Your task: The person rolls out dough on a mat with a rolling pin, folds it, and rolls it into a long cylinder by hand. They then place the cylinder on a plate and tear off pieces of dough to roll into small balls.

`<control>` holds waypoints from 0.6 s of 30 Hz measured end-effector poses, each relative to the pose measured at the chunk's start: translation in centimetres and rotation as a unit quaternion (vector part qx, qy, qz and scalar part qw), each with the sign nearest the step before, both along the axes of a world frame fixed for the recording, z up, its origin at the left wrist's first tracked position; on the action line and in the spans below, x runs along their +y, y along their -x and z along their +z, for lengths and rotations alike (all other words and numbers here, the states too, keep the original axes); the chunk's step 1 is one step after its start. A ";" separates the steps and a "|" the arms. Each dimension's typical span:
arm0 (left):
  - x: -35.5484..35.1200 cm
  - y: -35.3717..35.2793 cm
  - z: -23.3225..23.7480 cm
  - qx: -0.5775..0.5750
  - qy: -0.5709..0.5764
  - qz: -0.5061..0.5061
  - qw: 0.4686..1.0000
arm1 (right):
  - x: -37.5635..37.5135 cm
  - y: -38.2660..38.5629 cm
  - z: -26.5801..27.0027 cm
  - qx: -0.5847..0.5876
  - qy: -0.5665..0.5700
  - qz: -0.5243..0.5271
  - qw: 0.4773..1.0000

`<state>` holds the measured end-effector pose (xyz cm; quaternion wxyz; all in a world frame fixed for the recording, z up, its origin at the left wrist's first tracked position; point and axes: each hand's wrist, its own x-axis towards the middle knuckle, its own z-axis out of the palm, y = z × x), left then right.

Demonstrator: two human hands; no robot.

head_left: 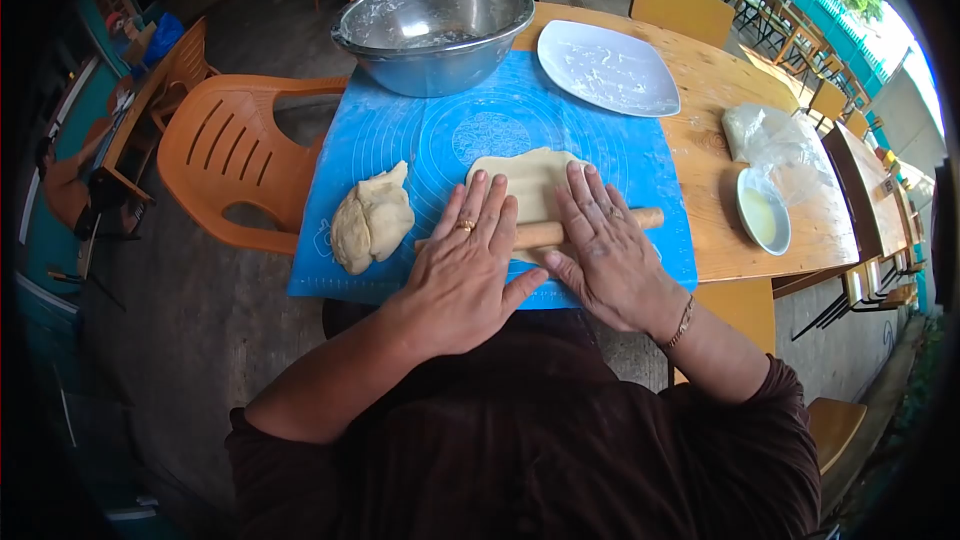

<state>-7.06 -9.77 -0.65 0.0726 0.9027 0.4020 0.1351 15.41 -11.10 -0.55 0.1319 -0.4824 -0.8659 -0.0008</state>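
A wooden rolling pin (pixel 540 235) lies across a flattened sheet of dough (pixel 530 180) on the blue silicone mat (pixel 640 155). My left hand (pixel 465 275) rests flat over the pin's left part, fingers stretched forward and a ring on one of them. Over its right part lies my right hand (pixel 605 250), also flat with fingers extended, a bracelet at the wrist. The palms hide much of the pin, and the thumbs point toward each other. Left of my left hand sits a lump of dough (pixel 372 220).
At the mat's far edge stands a large metal bowl (pixel 435 75). Beside it is a floured white plate (pixel 608 68). On the wooden table's right are a small bowl of pale liquid (pixel 763 215) and a plastic bag (pixel 760 135). An orange chair (pixel 235 150) stands at left.
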 end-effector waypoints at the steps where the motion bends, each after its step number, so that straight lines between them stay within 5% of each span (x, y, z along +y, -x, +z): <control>1: -0.5 0.2 0.0 -0.005 -0.022 -0.026 0.999 | -0.1 -0.2 0.2 0.000 -0.001 0.000 1.000; 12: 4.6 -1.1 0.2 0.002 0.050 0.076 0.996 | 5.6 1.0 -0.9 -0.022 0.019 -0.060 0.998; 18: -2.0 0.6 0.3 -0.013 -0.006 -0.046 0.999 | -2.8 0.1 0.9 0.026 0.007 0.008 1.000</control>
